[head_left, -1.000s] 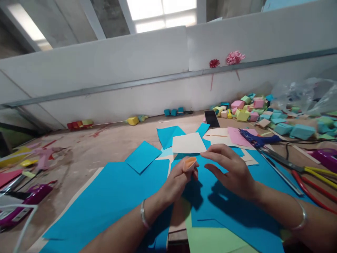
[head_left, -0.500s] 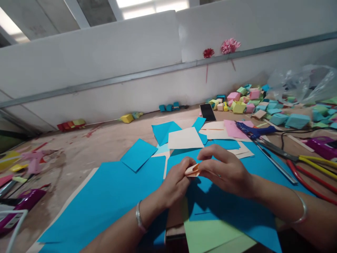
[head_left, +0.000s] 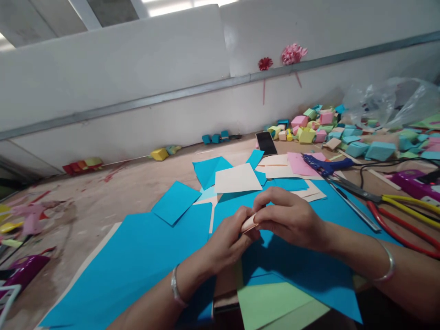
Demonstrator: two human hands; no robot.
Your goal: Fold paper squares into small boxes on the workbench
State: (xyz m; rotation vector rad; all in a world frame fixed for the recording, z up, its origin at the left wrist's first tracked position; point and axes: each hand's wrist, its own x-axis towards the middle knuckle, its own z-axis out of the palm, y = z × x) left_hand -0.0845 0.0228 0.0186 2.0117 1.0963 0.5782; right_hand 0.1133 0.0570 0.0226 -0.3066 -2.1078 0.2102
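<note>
Between my two hands is a small folded piece of peach paper (head_left: 249, 223), held above the blue sheets. My left hand (head_left: 231, 238) grips its left end, with the thumb on top and the fingers curled beneath. My right hand (head_left: 290, 220) pinches the other end with thumb and fingertips. The fingers cover much of the fold. Under the hands lie a large blue sheet (head_left: 295, 284) and green sheets (head_left: 271, 302). A cream paper square (head_left: 237, 178) and a blue paper square (head_left: 176, 203) lie just beyond.
To the right are scissors (head_left: 405, 224), a blue glue gun (head_left: 325, 165), a utility knife (head_left: 354, 206) and a phone (head_left: 266, 143). Folded paper cubes (head_left: 357, 149) are heaped at the back right beside a plastic bag (head_left: 392, 103). A pink glue gun (head_left: 32, 215) lies left.
The peach paper has gone from an opened fold to a flatter, narrower one. My right fingers have closed in on it, and the whole view has shifted slightly.
</note>
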